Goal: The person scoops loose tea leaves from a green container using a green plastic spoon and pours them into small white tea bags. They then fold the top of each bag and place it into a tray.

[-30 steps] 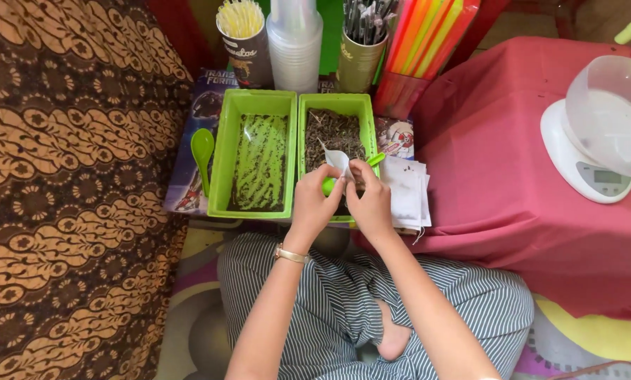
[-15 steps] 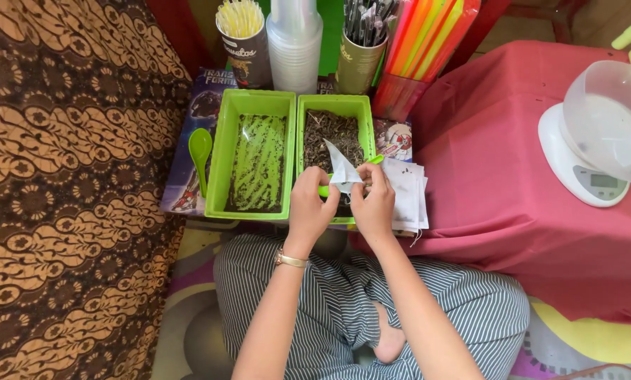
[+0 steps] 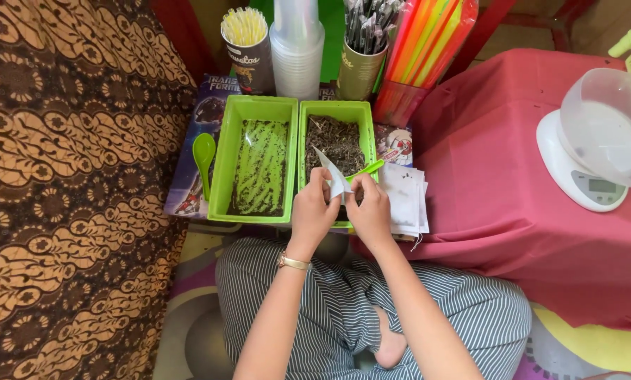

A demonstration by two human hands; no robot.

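Two hands are seen pinching a small white paper sachet point(image 3: 336, 179) over the near end of the right green tray point(image 3: 338, 112), which is filled with a dark, dried, shredded material. The left hand point(image 3: 311, 207) is closed on the sachet's left edge between thumb and fingertips, while the right hand point(image 3: 369, 211) is closed on its right edge; a green plastic scoop point(image 3: 365, 169) is also held in the right hand, its handle angled up and to the right. The sachet is judged to be very light, thin and limp, easily creased or torn, and is best taken by its edges near the open mouth so that the pocket is kept spread. The loose material is judged dry and light, likely to be spilled if the paper is tilted.

Just left of that tray, touching it, a second green tray point(image 3: 220, 169) is seen nearly emptied, with only streaks of the dark material left. Further left, a green spoon point(image 3: 203, 151) is laid on the bench. Just right of the filled tray, a stack of flat white sachets point(image 3: 408, 200) is laid. Behind the tray, stacked clear cups point(image 3: 297, 49) and a tub of straws point(image 3: 244, 42) are stood. Well to the right, a white kitchen scale point(image 3: 576, 169) with a clear bowl point(image 3: 611, 130) is set on a red cloth point(image 3: 491, 211).
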